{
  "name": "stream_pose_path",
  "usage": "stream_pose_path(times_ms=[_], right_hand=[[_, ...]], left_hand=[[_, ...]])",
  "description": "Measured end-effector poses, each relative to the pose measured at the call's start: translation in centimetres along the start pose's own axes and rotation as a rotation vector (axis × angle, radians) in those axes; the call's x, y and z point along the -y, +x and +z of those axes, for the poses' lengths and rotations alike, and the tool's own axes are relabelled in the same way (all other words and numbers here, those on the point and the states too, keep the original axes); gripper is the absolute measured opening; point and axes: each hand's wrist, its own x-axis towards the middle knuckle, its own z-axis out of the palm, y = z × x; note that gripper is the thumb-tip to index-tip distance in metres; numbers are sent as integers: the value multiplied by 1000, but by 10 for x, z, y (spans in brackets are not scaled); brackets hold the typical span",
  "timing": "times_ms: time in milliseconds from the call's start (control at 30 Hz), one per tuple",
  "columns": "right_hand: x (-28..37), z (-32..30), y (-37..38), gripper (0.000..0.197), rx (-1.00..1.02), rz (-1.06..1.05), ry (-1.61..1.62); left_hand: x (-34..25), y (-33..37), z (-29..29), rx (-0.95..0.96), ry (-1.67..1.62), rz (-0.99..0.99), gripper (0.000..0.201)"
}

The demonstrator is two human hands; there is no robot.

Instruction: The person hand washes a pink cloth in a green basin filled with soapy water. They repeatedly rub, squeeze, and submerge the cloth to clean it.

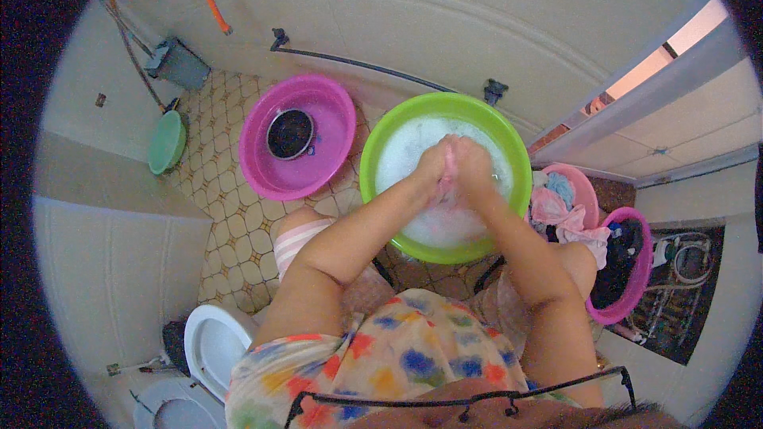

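A round lime-green basin [520,191] full of foamy, whitish water [405,147] stands on the floor in front of me. Over its middle, my left hand [433,165] and my right hand [474,164] are pressed together, fingers closed round a wet pink cloth [451,163]. A strip of the cloth shows between the hands and hangs toward the suds. What kind of garment it is, I cannot tell. The lower end of the cloth blends into the foam.
Left of the green basin is a magenta basin [338,135] with a dark round vessel [290,134] inside. At right stand a pink tub [584,191] heaped with clothes [556,206] and a magenta tub [642,270] of dark laundry. A toilet [214,342] is at lower left.
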Motion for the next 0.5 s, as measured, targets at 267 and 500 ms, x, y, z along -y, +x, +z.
stream_pose_path(times_ms=[267,500], right_hand=[[-47,4,18,39,-69,575,486],[-50,20,-3,50,280,420,183]], left_hand=[[-1,51,-58,-284,797,708,35],[-2,53,-68,46,663,405,29]])
